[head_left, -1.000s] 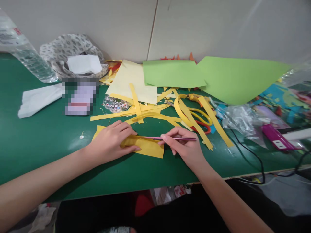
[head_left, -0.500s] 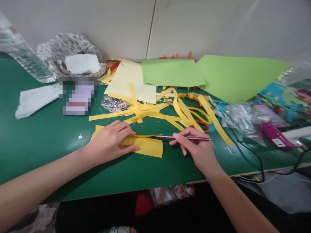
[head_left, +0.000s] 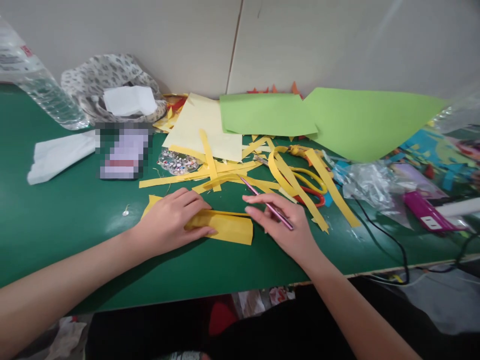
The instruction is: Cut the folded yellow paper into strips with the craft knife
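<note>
My left hand (head_left: 174, 215) is closed on a folded piece of yellow paper (head_left: 232, 231), holding it against the green tabletop. Its thumb lies along the near side and its fingers cover the left part. A narrow raised edge runs along the top of the paper to the right. My right hand (head_left: 279, 217) holds a slim pink pen-shaped tool (head_left: 268, 204), its point tilted up and away to the left. The right thumb and forefinger tips are at the far right end of the raised edge; whether they touch it I cannot tell.
Yellow paper strips (head_left: 215, 170) and scissors with yellow and red handles (head_left: 313, 187) lie behind my hands. Further back are cream paper (head_left: 202, 125) and green sheets (head_left: 270, 115). A phone (head_left: 125, 155) and water bottle (head_left: 48, 95) are left; a magenta device (head_left: 423, 212) and black cable (head_left: 390, 237) right.
My right hand drew the pink tool rightward out along the paper's fold, then came back left. The tool now points up and away, with the fingertips at the raised edge. My left hand stays put.
</note>
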`<state>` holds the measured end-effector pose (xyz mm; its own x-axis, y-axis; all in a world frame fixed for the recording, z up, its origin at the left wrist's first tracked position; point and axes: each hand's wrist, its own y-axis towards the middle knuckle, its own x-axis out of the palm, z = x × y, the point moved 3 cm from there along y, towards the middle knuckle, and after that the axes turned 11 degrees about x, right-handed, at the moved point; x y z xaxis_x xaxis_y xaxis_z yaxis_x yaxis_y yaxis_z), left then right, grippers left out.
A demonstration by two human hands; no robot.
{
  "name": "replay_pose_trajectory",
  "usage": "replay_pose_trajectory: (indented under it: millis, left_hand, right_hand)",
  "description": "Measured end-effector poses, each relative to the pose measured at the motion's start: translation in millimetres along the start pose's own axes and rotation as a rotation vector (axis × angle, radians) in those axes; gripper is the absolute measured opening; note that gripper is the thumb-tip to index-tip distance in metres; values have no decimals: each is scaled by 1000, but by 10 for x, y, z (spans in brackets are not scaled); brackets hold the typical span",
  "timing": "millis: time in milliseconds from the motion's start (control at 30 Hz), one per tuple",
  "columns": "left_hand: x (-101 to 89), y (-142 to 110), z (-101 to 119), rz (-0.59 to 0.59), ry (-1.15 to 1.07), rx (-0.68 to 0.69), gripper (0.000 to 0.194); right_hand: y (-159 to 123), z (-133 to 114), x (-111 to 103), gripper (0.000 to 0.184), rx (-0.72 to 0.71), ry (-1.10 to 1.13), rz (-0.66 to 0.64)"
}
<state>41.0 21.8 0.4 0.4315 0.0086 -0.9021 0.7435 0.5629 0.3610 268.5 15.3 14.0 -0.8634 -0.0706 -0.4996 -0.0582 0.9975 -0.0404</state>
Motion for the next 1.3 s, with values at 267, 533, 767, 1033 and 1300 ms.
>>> replay_pose_trajectory:
  millis: [267,533,767,1033,1300]
  left_hand:
    - [-41,1,24,5,58,12,43]
    - [-37,-4,15,-2,97,19,40]
    - [-72,11,55,-7,37,12,50]
    - [-55,8,35,-20,26,-7,43]
    - [-49,11,53,25,-21,32,36]
  right_hand:
    - [-18,88,-60,9,-40,-132,73]
    - [-100,208,-322,10,-99,-130,249]
    - [-77,155,-335,13,-26,405,221]
    - [-29,106,-69,21,131,522,-68]
    - [1,-55,76,30,178,351,-39]
